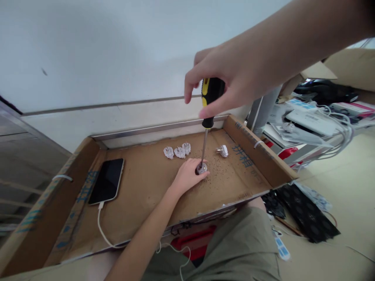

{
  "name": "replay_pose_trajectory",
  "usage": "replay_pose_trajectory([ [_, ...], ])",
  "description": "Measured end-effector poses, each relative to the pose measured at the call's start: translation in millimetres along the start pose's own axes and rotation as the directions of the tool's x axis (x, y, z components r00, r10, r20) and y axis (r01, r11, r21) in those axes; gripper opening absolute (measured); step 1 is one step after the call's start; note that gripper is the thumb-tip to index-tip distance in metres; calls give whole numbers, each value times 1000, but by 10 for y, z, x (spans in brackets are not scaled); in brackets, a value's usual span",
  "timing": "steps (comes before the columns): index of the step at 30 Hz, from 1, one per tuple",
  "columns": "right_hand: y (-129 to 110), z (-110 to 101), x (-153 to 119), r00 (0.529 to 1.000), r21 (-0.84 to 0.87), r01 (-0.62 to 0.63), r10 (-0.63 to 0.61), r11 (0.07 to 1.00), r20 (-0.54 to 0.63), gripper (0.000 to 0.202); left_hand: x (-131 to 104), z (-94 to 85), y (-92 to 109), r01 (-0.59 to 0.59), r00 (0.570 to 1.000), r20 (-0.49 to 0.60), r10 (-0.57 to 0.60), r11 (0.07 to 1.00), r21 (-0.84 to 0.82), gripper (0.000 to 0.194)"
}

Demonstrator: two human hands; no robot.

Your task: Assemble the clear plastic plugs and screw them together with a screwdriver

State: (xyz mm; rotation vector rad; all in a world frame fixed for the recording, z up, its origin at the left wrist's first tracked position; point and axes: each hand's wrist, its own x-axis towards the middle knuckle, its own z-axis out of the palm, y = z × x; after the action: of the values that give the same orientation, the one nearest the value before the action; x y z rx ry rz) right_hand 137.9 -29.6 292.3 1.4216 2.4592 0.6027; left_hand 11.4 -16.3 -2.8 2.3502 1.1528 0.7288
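Note:
My right hand (216, 78) grips the black and yellow handle of a screwdriver (204, 144) from above, its shaft pointing almost straight down. The tip meets a small white plug (202, 168) on the cardboard surface (146, 187). Around that plug, my left hand (189, 173) has its thumb and fingers closed, pressing it to the cardboard. Beyond the left hand lie several white plug pieces (179, 151) with metal pins up. To the right, another white plug (223, 151) rests on its side. Small dark specks or holes surround the held plug.
A phone (108, 181) with a white cable (101, 222) lies at the left. Raised cardboard walls (252, 148) border the work surface, with a white panel (117, 58) behind. At right, a shelf holds white power strips (313, 121) and cables. A black sheet (307, 212) lies on the floor.

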Motion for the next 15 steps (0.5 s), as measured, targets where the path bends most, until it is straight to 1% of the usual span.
replay_pose_trajectory([
  [2, 5, -26, -16, 999, 12, 27, -27, 1000, -18, 30, 2, -8, 12, 17, 1000, 2, -17, 1000, 3, 35],
  [4, 3, -39, -16, 998, 62, 54, -51, 997, -38, 39, 3, -14, 21, 26, 1000, 2, -26, 1000, 8, 36],
  [5, 0, -39, -12, 999, 85, 43, -40, 996, -33, 44, 3, -16, 22, 26, 1000, 1, -26, 1000, 9, 36],
  [7, -5, -27, 2, 1000, 35, -29, 29, 999, 3, 41, 2, -16, 20, 15, 1000, 0, -15, 1000, 11, 36],
  [9, -1, -7, 14, 998, -36, -43, 44, 998, 36, 33, 2, -12, 13, -1, 1000, -3, 1, 1000, 15, 35],
  [10, 5, 3, 18, 999, -32, -23, 24, 999, 31, 34, 3, -11, 11, -7, 1000, -4, 7, 1000, 20, 34],
  [11, 13, 11, 19, 1000, 0, 0, 0, 1000, 14, 39, 3, -10, 9, -12, 1000, -5, 12, 1000, 25, 33],
  [12, 20, 17, 17, 1000, 33, 10, -9, 999, -1, 45, 3, -11, 9, -15, 1000, -6, 15, 999, 31, 32],
  [13, 25, 20, 12, 1000, 47, -2, 3, 999, -18, 46, 3, -12, 9, -17, 1000, -7, 17, 999, 34, 31],
  [14, 29, 20, 5, 999, 44, -26, 27, 999, -28, 43, 2, -15, 11, -19, 1000, -9, 19, 999, 33, 30],
  [15, 30, 16, -2, 998, 67, -20, 24, 998, -53, 38, 1, -18, 13, -18, 1000, -12, 19, 999, 30, 30],
])
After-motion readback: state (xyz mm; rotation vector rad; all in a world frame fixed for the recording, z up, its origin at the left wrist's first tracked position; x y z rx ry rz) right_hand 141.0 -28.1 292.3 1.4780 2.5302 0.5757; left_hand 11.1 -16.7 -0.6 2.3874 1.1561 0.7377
